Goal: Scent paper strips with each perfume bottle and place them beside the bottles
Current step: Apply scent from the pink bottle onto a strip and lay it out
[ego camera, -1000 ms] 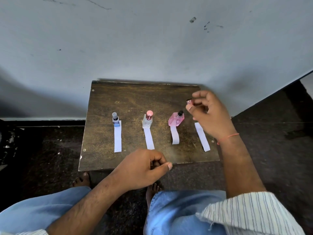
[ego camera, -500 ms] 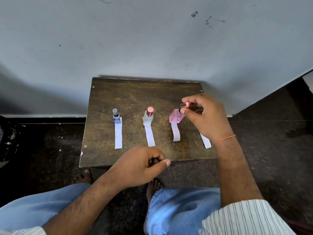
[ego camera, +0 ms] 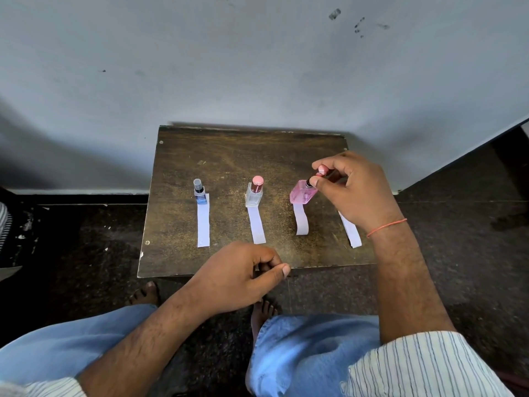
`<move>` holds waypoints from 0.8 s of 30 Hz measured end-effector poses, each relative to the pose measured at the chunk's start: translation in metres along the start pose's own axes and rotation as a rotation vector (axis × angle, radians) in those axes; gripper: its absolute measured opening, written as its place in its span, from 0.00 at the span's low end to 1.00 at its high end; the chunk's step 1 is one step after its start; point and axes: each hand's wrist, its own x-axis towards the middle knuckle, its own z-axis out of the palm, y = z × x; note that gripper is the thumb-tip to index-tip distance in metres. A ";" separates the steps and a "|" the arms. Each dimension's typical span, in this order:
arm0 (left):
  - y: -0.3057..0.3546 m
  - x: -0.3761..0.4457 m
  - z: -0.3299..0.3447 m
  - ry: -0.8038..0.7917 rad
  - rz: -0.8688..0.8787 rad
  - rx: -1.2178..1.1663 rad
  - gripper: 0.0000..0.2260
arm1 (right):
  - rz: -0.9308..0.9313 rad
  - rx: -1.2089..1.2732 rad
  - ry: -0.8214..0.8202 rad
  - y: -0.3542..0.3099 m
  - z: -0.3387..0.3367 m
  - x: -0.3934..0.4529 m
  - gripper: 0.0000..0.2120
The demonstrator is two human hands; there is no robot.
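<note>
Three perfume bottles stand in a row on the small brown table [ego camera: 229,150]: a blue bottle [ego camera: 199,193] at left, a clear bottle with a pink cap [ego camera: 254,191] in the middle, a pink bottle [ego camera: 303,193] at right. A white paper strip lies in front of each: left strip [ego camera: 203,224], middle strip [ego camera: 256,227], curled third strip [ego camera: 301,220]. A fourth strip [ego camera: 351,233] lies partly under my right wrist. My right hand [ego camera: 352,190] pinches the pink cap [ego camera: 323,169] over the pink bottle's neck. My left hand [ego camera: 240,276] hovers at the table's front edge, fingers curled, holding nothing.
The table stands against a grey wall [ego camera: 257,67] on a dark floor [ego camera: 458,224]. My knees in blue trousers [ego camera: 309,353] and bare feet [ego camera: 144,293] are below the front edge. A striped object [ego camera: 3,222] sits at the far left.
My right hand has carried the pink cap from right of the pink bottle to directly over its neck. My left hand has stayed at the table's front edge.
</note>
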 end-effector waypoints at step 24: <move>-0.003 0.000 0.001 0.005 -0.001 0.012 0.13 | -0.013 -0.062 -0.016 0.003 0.012 -0.002 0.06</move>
